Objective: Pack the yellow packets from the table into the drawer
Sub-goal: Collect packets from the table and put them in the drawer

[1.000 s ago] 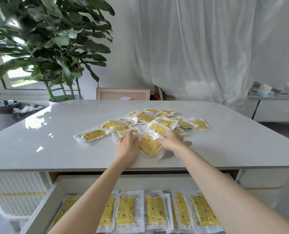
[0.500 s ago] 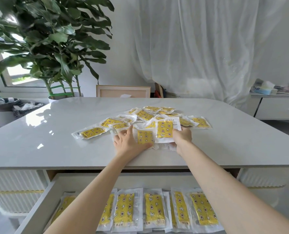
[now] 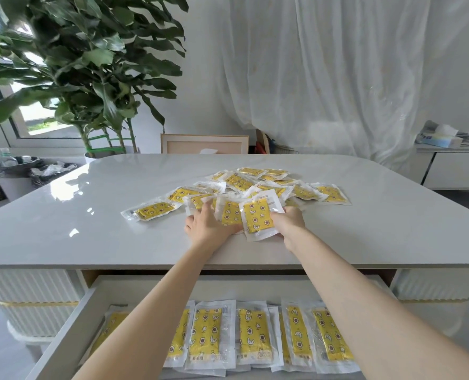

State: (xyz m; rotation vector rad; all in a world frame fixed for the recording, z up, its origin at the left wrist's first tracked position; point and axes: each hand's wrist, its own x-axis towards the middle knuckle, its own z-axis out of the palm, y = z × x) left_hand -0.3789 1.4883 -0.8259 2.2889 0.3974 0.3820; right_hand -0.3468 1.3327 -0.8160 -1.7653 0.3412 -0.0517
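Several yellow packets [image 3: 263, 185] in clear wrappers lie in a loose pile on the grey table [image 3: 392, 229]. My right hand [image 3: 288, 222] grips one yellow packet [image 3: 256, 216] and holds it tilted up off the tabletop. My left hand [image 3: 208, 226] lies flat over another packet [image 3: 231, 212] beside it, fingers spread toward the pile. One packet [image 3: 152, 210] lies apart at the left. Below the table's near edge the drawer [image 3: 71, 335] stands pulled out, with a row of yellow packets [image 3: 251, 335] inside, partly hidden by my forearms.
A large potted plant [image 3: 85, 64] stands behind the table's far left corner, with bins [image 3: 11, 171] beside it. A chair back [image 3: 204, 144] shows at the far edge. White curtains hang behind, and a side cabinet [image 3: 458, 171] stands at right.
My right hand has lifted a packet up off the table and drawn it nearer. My left hand has slid a little forward over the neighbouring packet.
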